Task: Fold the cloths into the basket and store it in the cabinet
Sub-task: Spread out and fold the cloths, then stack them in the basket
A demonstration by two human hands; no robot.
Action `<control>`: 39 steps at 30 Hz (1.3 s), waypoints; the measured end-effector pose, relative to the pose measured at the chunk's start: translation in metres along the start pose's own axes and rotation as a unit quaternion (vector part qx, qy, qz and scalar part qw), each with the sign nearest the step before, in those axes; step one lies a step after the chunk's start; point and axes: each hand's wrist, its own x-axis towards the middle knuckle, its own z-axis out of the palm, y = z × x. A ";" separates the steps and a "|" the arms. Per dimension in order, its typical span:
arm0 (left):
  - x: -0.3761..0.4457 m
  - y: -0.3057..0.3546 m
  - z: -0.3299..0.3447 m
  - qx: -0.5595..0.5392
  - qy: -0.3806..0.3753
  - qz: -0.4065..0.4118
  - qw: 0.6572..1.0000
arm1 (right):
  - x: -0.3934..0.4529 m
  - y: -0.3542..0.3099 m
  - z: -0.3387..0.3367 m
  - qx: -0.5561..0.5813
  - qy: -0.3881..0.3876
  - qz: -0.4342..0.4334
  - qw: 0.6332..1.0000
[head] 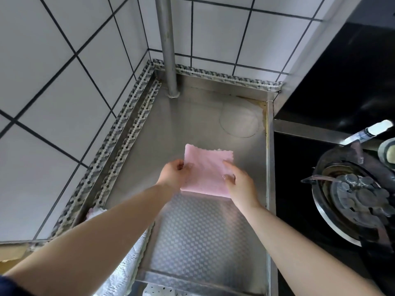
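A pink cloth (206, 169), folded into a small square, is held just above the steel counter (192, 116). My left hand (174, 173) pinches its left edge with thumb and fingers. My right hand (239, 184) grips its right edge, thumb on top. More cloth lies at the lower left under my left forearm: a white textured cloth (124, 272) and a pale pink bit (94, 212) by the wall. A white spotted cloth (159, 292) peeks in at the bottom edge. No basket or cabinet is in view.
Tiled walls close off the left and back of the counter. A steel pipe (168, 50) rises from the back corner. To the right sits a black gas stove with a burner (354, 197) and a dark range hood (350, 60) above it.
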 end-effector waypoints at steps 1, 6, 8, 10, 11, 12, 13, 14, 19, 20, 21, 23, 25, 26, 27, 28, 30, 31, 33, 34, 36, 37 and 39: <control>0.003 -0.001 0.000 0.004 -0.002 -0.005 1.000 | 0.001 0.002 0.002 -0.008 0.009 -0.015 1.000; 0.010 -0.005 0.003 0.063 0.015 0.002 0.998 | 0.001 0.003 0.007 -0.046 0.036 -0.036 0.998; 0.010 -0.003 0.005 0.064 0.029 0.007 0.997 | -0.001 0.001 0.011 -0.043 0.053 -0.018 0.997; 0.003 -0.003 0.005 0.109 0.075 0.082 0.988 | -0.003 -0.002 0.014 -0.039 0.098 0.009 0.994; -0.001 -0.002 0.005 0.172 0.105 0.158 0.967 | -0.004 -0.003 0.014 -0.063 0.121 0.011 0.991; -0.005 -0.002 0.005 0.243 0.121 0.237 0.933 | -0.003 -0.006 0.013 -0.099 0.135 -0.008 0.986; -0.007 -0.001 0.007 0.302 0.122 0.303 0.896 | -0.002 -0.009 0.013 -0.131 0.140 -0.045 0.980; -0.007 0.001 0.010 0.353 0.101 0.336 0.867 | 0.001 -0.013 0.014 -0.156 0.139 -0.088 0.974; 0.005 -0.005 0.031 0.507 -0.021 0.229 0.830 | 0.010 -0.020 0.036 -0.244 0.002 -0.110 0.963; 0.007 -0.008 0.032 0.526 -0.032 0.213 0.823 | 0.010 -0.014 0.041 -0.263 -0.020 -0.090 0.960; 0.008 -0.010 0.032 0.537 -0.037 0.211 0.816 | 0.010 -0.007 0.044 -0.282 -0.032 -0.076 0.956; 0.013 -0.015 0.028 0.535 -0.041 0.220 0.815 | 0.010 0.005 0.045 -0.302 -0.035 -0.061 0.951; 0.015 -0.015 0.025 0.518 -0.040 0.226 0.824 | 0.012 0.011 0.041 -0.310 -0.030 -0.040 0.949; 0.015 -0.015 0.024 0.513 -0.042 0.226 0.827 | 0.012 0.012 0.040 -0.314 -0.032 -0.027 0.948; 0.016 -0.015 0.024 0.510 -0.046 0.228 0.828 | 0.013 0.013 0.038 -0.316 -0.035 -0.018 0.948; 0.016 -0.014 0.024 0.510 -0.051 0.227 0.828 | 0.014 0.012 0.036 -0.317 -0.042 -0.014 0.947; 0.017 -0.010 0.021 0.502 -0.066 0.226 0.832 | 0.015 0.006 0.032 -0.308 -0.053 -0.017 0.950; 0.016 -0.008 0.019 0.487 -0.070 0.227 0.841 | 0.015 0.003 0.030 -0.289 -0.048 -0.021 0.956; 0.012 -0.004 0.014 0.414 -0.043 0.215 0.883 | 0.013 -0.003 0.024 -0.191 0.006 -0.026 0.981; 0.009 -0.002 0.012 0.354 -0.014 0.191 0.916 | 0.011 -0.005 0.020 -0.120 0.041 -0.016 0.992; 0.001 0.001 0.007 0.226 0.021 0.127 0.966 | 0.005 -0.005 0.012 0.002 0.083 0.028 0.996; -0.002 0.003 0.005 0.180 0.020 0.105 0.978 | 0.003 -0.005 0.008 0.043 0.091 0.061 0.993; -0.007 0.004 0.003 0.092 0.002 0.060 0.994 | 0.001 -0.005 0.005 0.128 0.093 0.148 0.976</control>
